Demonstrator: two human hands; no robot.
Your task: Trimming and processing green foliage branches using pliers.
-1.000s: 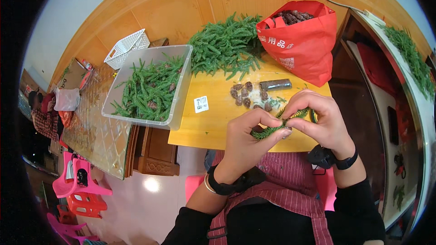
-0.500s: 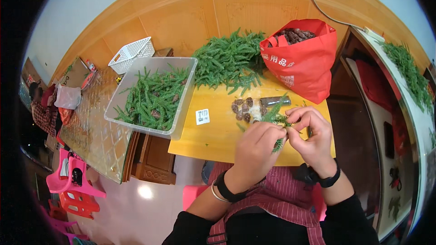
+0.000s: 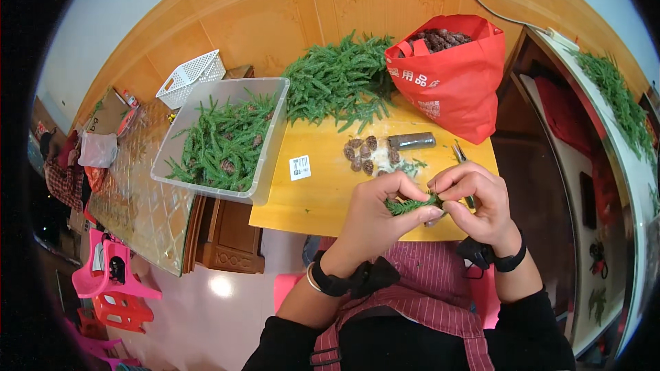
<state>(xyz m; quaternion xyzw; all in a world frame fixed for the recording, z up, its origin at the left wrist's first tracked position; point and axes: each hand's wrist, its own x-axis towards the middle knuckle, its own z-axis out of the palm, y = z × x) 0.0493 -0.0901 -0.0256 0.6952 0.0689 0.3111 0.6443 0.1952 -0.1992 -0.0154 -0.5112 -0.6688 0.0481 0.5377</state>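
Observation:
My left hand (image 3: pixel 381 209) pinches a green artificial pine sprig (image 3: pixel 407 206) between thumb and fingers, held low over the table's near edge. At the sprig's stem end, my right hand (image 3: pixel 476 199) is closed, its thumb and fingertips meeting there. A thin dark strand seems to stick up between the hands; its kind is hard to make out. Just beyond them lie several brown pine cones (image 3: pixel 368 165) on a whitish patch, along with a dark cylindrical roll (image 3: pixel 411 140). Pliers (image 3: pixel 459 152) rest partly behind my right hand.
A clear plastic bin (image 3: pixel 273 144) of green sprigs and cones stands on the left. At the back are a heap of sprigs (image 3: pixel 340 79) and a red bag (image 3: pixel 457 89) with cones. A white label (image 3: pixel 300 167) lies on the yellow table (image 3: pixel 285 209). Shelving (image 3: pixel 584 89) borders the right.
The sprig has turned from roughly upright to lying sideways, its leafy tip now toward my left palm. Both hands have shifted slightly, exposing the pliers. The whole view has moved a little.

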